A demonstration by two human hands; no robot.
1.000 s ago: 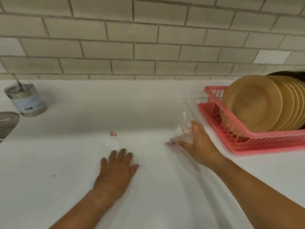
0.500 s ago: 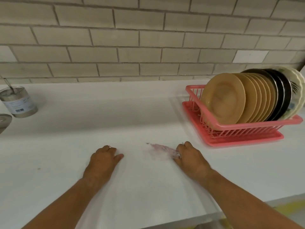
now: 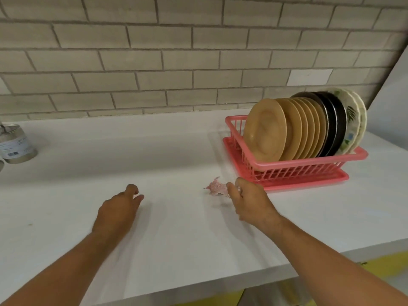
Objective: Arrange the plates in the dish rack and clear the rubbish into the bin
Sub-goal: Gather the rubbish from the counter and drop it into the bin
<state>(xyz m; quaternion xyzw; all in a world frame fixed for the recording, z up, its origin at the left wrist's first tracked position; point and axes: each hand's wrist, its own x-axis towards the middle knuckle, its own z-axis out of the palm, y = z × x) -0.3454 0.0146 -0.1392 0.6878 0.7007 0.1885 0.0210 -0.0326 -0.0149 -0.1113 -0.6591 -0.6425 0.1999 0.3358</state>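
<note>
A pink dish rack (image 3: pixel 309 164) stands on the white counter at the right, holding several upright plates (image 3: pixel 265 131): tan ones in front, black ones behind, patterned white ones at the back. My right hand (image 3: pixel 249 202) is just in front of the rack's near left corner, its fingers curled round a crumpled pink-speckled wrapper (image 3: pixel 216 187) that sticks out to the left. My left hand (image 3: pixel 120 208) hovers over the counter's middle with fingers curled under; I cannot see whether it holds anything.
A metal tin (image 3: pixel 15 143) with a utensil in it stands at the far left by the wall. The counter's front edge (image 3: pixel 220 286) runs below my forearms. A brick-tiled wall backs the counter.
The view has pulled back and the whole rack shows now. My right hand gathered the clear wrapper off the counter into its fingers. My left hand went from flat on the counter to curled.
</note>
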